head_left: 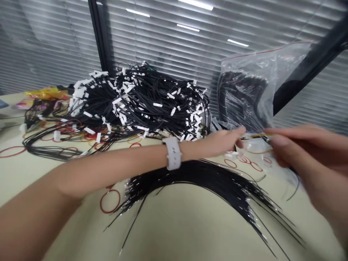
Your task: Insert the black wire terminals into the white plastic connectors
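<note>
My left hand (230,140), with a pale watch (173,153) on its wrist, reaches across to the right with its fingertips closed. My right hand (307,152) is pinched shut at the right side. Between the two hands a thin yellowish rubber band (255,136) is stretched, blurred by motion. A short black wire end (295,183) shows under my right hand; whether the fingers hold it is hidden. Below my left forearm a curved bundle of black wires (190,174) with shiny metal tips lies on the table.
A large heap of black cables (154,98) with white connectors sits at the back. A clear zip bag (244,94) of black wires leans behind my hands. Red rubber bands (110,201) are scattered on the pale table (174,224). Yellow packaging (49,93) lies back left, before window blinds.
</note>
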Tool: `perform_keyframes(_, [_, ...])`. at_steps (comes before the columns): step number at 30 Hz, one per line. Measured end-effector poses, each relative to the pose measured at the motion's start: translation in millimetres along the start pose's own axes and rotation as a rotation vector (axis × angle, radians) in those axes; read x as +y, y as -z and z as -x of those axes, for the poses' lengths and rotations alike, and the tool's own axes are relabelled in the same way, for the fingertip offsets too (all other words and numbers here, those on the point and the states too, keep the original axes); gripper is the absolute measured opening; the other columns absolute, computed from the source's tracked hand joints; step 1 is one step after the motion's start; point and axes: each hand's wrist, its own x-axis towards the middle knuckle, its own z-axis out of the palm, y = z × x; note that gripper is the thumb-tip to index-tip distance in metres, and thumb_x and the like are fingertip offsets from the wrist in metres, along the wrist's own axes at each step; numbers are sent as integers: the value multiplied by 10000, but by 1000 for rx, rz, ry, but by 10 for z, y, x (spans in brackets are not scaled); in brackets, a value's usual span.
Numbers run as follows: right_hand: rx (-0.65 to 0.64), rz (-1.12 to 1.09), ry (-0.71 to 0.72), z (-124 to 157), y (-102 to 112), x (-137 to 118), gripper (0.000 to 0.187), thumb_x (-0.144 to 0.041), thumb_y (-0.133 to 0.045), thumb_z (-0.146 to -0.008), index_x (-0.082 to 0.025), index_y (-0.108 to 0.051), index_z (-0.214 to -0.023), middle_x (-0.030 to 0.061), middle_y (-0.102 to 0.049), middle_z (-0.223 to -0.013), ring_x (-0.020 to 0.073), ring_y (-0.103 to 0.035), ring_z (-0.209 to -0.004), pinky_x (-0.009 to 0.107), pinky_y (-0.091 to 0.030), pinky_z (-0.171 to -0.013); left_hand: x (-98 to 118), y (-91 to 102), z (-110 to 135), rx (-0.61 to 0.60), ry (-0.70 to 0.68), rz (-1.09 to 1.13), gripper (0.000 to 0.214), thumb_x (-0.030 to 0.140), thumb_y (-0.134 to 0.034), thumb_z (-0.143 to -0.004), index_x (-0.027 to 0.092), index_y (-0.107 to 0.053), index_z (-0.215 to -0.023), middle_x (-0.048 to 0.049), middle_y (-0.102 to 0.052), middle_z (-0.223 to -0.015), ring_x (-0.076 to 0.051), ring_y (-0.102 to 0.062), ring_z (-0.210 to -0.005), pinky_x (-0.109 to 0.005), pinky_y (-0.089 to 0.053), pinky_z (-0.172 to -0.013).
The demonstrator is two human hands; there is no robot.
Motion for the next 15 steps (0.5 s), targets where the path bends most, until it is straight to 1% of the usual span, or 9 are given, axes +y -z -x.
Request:
perform_keyframes(2, [-174,-200,68,-126,-297,-283,90,-280,-706,-900,-296,-781,-948,-17,-737,-838,113,-646,-672,236,-490,-564,98,261,219,-45,43,92,789,569,-6,-1023,183,-664,-819,-61,-656,-727,-175,-585,-644,-302,-429,-542])
perform_keyframes(3, [-195,-315,77,-182,-438,-398,77,-224,-714,-879,-256,-767,-924,-29,-744,-807,100,-661,-653,216,-512,-580,132,380,374,-62,56,121,792,609,-30,-1012,196,-661,-773,-47,-636,-680,-162,-550,-596,-293,-389,-509])
perform_keyframes(5, [-281,-473,63,-268,-701,-570,60,-145,-695,-859,-202,-709,-861,-45,-746,-770,97,-686,-628,208,-539,-597,157,582,736,-47,113,252,611,644,-259,-1008,227,-665,-822,-13,-659,-699,-128,-480,-541,-273,-306,-470])
perform_keyframes(7, [-364,-511,88,-322,-942,-687,69,-130,-670,-870,-179,-665,-822,-47,-738,-753,105,-697,-642,221,-546,-628,129,735,1111,-75,248,370,652,761,-301,-935,243,-691,-862,-16,-681,-694,-124,-375,-472,-287,-233,-422])
perform_keyframes(8, [-398,-495,127,-341,-1056,-738,90,-116,-651,-878,-168,-663,-806,-43,-728,-745,110,-695,-665,232,-544,-657,101,797,1285,-31,314,372,612,753,-364,-927,237,-683,-851,-18,-662,-684,-129,-386,-491,-282,-261,-437])
perform_keyframes(10, [-464,-467,220,-368,-1269,-842,142,-88,-626,-887,-148,-672,-768,-27,-708,-743,115,-673,-706,251,-529,-700,31,910,1597,95,403,305,537,712,-466,-919,222,-600,-747,19,-504,-609,-120,-365,-501,-247,-301,-457])
perform_keyframes(12, [-575,-473,319,-379,-1445,-958,141,-81,-625,-890,-139,-691,-779,0,-702,-815,126,-654,-777,263,-518,-740,-47,1019,1864,165,510,161,515,672,-450,-928,216,-526,-700,51,-351,-596,-110,-303,-504,-218,-344,-480])
perform_keyframes(14, [-669,-467,391,-364,-1573,-1082,95,-99,-627,-898,-138,-713,-906,34,-696,-968,139,-648,-886,270,-513,-797,-128,1118,2110,271,592,-7,420,547,-389,-972,212,-554,-780,67,-313,-609,-101,-295,-505,-188,-352,-497])
perform_keyframes(15, [-705,-439,418,-341,-1619,-1144,120,-115,-631,-902,-138,-709,-990,48,-684,-1042,145,-644,-935,273,-510,-827,-171,1156,2230,293,615,-50,382,490,-391,-970,203,-580,-805,75,-296,-588,-97,-282,-489,-176,-307,-469])
